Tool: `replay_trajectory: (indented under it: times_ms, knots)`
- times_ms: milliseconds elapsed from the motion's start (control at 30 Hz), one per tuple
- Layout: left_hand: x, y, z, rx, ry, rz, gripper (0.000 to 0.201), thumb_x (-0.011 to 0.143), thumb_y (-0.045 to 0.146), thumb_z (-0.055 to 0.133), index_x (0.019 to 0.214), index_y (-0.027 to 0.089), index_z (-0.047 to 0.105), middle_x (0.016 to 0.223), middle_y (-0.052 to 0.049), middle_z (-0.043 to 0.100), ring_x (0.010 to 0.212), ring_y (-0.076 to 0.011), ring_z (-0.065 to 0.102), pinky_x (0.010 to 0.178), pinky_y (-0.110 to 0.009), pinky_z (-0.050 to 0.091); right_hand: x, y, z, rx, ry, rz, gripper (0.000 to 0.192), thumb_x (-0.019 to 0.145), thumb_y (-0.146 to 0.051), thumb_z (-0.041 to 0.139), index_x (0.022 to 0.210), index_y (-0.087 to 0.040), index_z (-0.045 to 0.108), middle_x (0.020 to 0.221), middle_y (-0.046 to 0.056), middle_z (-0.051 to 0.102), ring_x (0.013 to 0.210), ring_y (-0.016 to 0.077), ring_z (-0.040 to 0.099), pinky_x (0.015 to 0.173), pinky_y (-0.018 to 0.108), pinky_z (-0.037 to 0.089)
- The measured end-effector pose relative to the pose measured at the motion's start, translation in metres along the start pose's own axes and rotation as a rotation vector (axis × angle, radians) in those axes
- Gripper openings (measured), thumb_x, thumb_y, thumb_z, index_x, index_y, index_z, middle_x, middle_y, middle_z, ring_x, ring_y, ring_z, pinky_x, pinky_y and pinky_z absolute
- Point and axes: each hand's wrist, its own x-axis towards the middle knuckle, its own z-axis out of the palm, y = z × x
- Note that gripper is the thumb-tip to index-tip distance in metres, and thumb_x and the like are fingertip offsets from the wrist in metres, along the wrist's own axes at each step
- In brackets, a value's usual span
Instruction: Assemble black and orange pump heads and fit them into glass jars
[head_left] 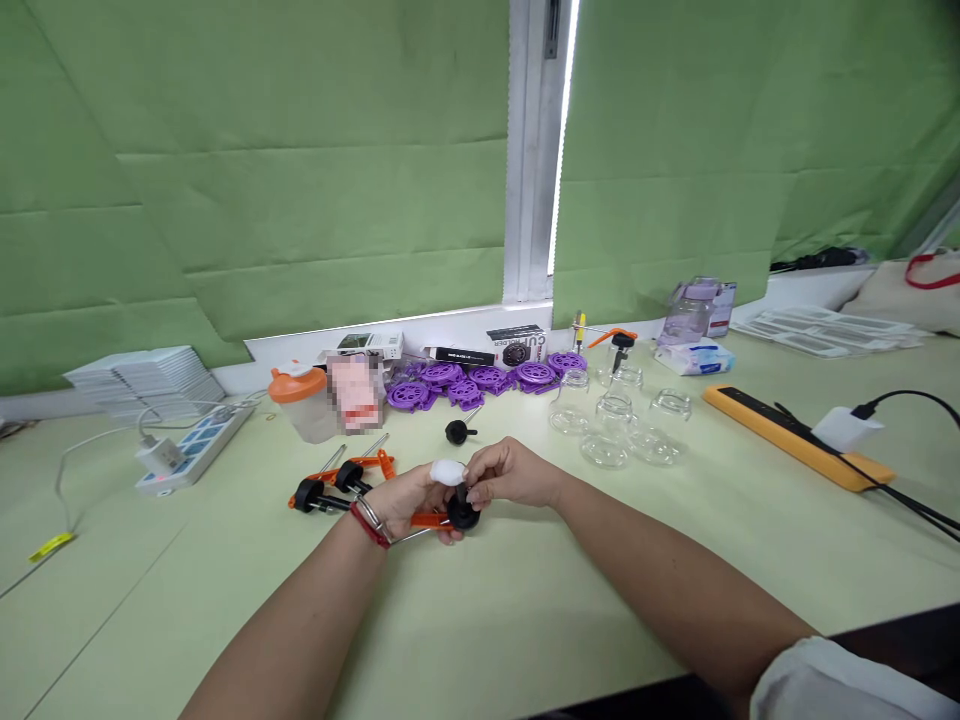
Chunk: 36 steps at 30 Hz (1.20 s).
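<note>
At the near middle of a pale green table point(570, 590): one handle point(463, 515), orange and black with a thin metal rod, held up between two bare hands. Left hand point(409, 497) — curled around the handle, a white wrapping point(448, 472) on its thumb, a red bracelet point(370, 524) at the wrist. Right hand point(516, 472) — narrowed, thumb and fingers pinched together at the handle's black part. Just left of the left hand, two similar handles point(309, 495), orange and black, lying side by side. Behind the hands, one loose black knob point(456, 432) with a rod. Farther back, a row of purple wheels point(442, 374), heaped in front of small boxes point(517, 346). Right of these, a group of clear cups point(604, 450). Far left, a stack of white trays point(150, 385) and a white power strip point(196, 452); beside the wheels, a cup with an orange lid point(298, 387). Far right, a yellow power strip point(795, 440) bearing a white charger point(847, 428), with a tissue pack point(695, 357) behind it.
</note>
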Motion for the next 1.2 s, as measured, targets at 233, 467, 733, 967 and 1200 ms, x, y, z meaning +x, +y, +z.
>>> replay_trajectory:
  times_ms: [233,467,733,967,1200]
  knots:
    - [0.0005,-0.0004,-0.0006,-0.004,0.005,-0.003,0.041,0.070,0.044,0.054,0.094,0.012,0.061,0.079,-0.011,0.066,0.054,-0.0193,0.060,0.048,-0.029,0.043,-0.0013,-0.0006,0.0014,-0.002,0.012,0.025,0.025,0.057,-0.027,0.083,0.071,-0.011,0.069,0.067,0.001,0.064,0.057,0.0119,0.061,0.061,0.028,0.054]
    - [-0.0007,0.0003,0.0002,-0.007,0.002,0.004,0.041,0.071,0.046,0.053,0.092,0.011,0.061,0.077,-0.011,0.065,0.055,-0.0196,0.060,0.049,-0.029,0.043,-0.0004,0.0007,0.0006,0.000,0.025,0.027,0.027,0.054,-0.026,0.084,0.071,-0.011,0.069,0.069,0.001,0.065,0.059,0.0126,0.062,0.061,0.029,0.054]
    - [-0.0010,0.0004,-0.0003,-0.006,-0.016,0.006,0.040,0.072,0.046,0.053,0.091,0.012,0.062,0.075,-0.010,0.065,0.054,-0.0186,0.059,0.050,-0.029,0.043,-0.0032,-0.0011,-0.0010,0.007,-0.022,0.001,0.026,0.060,-0.028,0.081,0.075,-0.010,0.070,0.072,0.003,0.066,0.063,0.0142,0.064,0.064,0.031,0.055]
    - [-0.0008,0.0016,0.0006,0.008,0.001,-0.001,0.043,0.073,0.048,0.054,0.095,0.013,0.061,0.074,-0.010,0.065,0.054,-0.0188,0.059,0.050,-0.030,0.044,-0.0013,-0.0014,-0.0007,0.007,0.008,0.051,0.028,0.057,-0.028,0.083,0.073,-0.010,0.067,0.070,0.003,0.066,0.059,0.0135,0.064,0.062,0.029,0.055]
    - [-0.0005,0.0007,0.0005,0.014,0.023,-0.014,0.045,0.073,0.050,0.054,0.097,0.013,0.060,0.074,-0.009,0.066,0.053,-0.0185,0.059,0.049,-0.030,0.044,-0.0022,-0.0028,0.0003,-0.011,0.004,0.052,0.031,0.055,-0.029,0.084,0.073,-0.010,0.067,0.068,0.002,0.066,0.058,0.0132,0.064,0.062,0.028,0.055]
